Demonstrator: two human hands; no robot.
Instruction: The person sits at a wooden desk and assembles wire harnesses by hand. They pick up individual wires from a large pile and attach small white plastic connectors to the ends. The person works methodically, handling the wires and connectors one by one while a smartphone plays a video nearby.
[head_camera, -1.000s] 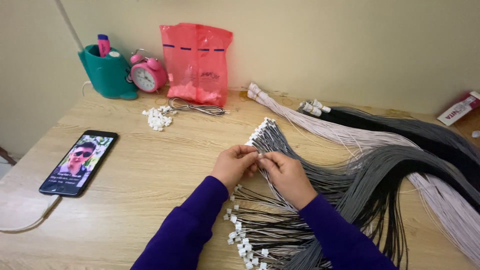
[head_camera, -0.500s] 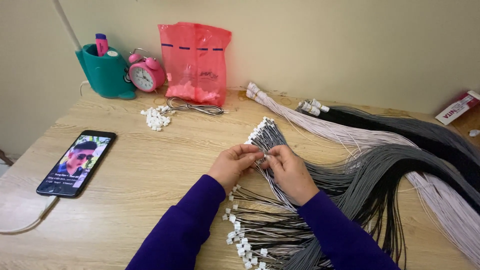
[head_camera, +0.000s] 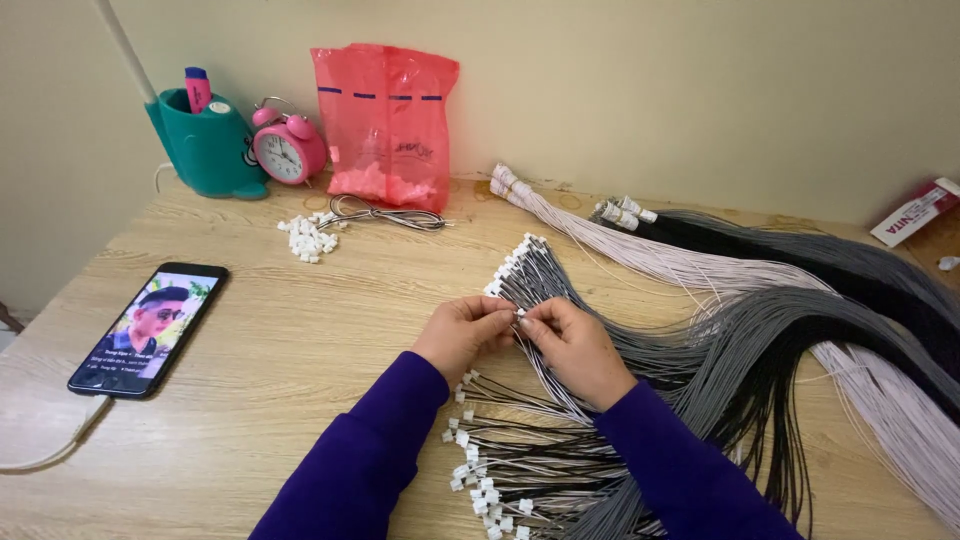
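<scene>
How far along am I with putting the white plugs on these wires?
Done: a fan of plugged wires lies below your hands, another group above. In hand: your left hand and right hand pinch together at one wire end with a small white plug. Left: long grey, black and pale bundles at right, loose plugs by the red bag. Likely much remains.

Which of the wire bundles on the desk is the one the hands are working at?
The fanned grey-and-black bundle tipped with white connectors, directly beyond both hands. The white bundle and black bundle lie farther right, untouched.

phone (head_camera: 148, 330) left of hands (head_camera: 520, 335), wire bundles (head_camera: 760, 330) right, clock (head_camera: 288, 152) behind
</scene>
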